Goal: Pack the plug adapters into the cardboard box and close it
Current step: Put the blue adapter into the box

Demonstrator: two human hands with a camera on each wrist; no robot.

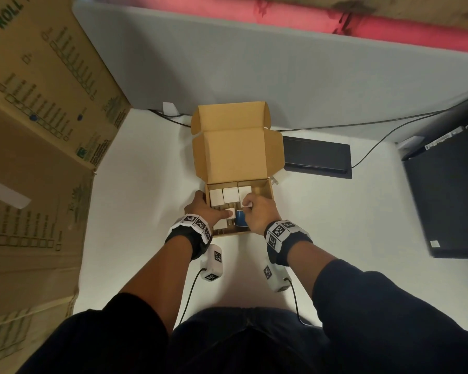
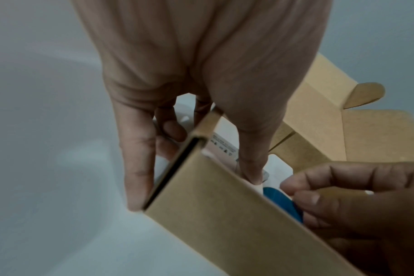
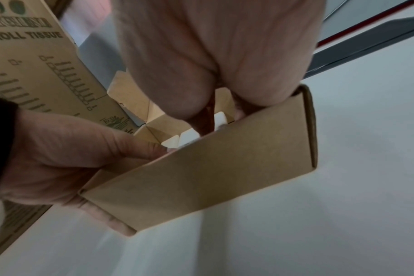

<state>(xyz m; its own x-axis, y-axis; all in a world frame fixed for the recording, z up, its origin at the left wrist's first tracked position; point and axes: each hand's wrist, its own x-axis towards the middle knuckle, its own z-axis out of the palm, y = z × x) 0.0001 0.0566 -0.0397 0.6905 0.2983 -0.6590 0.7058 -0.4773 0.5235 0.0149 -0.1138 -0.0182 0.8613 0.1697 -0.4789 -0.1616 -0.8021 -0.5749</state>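
from above, the left hand [image 1: 204, 210] straddles the left wall of the cardboard box [image 1: 268, 188] on the white table [image 1: 135, 184], thumb pressing a white adapter [image 1: 230, 212] inside. the left wrist view alone shows fingers outside. right hand [image 1: 257, 211] pinches a blue adapter [image 1: 240, 218].

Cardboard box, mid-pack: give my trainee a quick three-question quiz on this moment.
1. True or false: the lid of the cardboard box is closed.
2. What colour is the adapter that differs from the white adapters?
3. Where are the left hand and right hand? A) flat on the table B) at the box C) on the lid

Key: 1 false; 2 blue; 3 B
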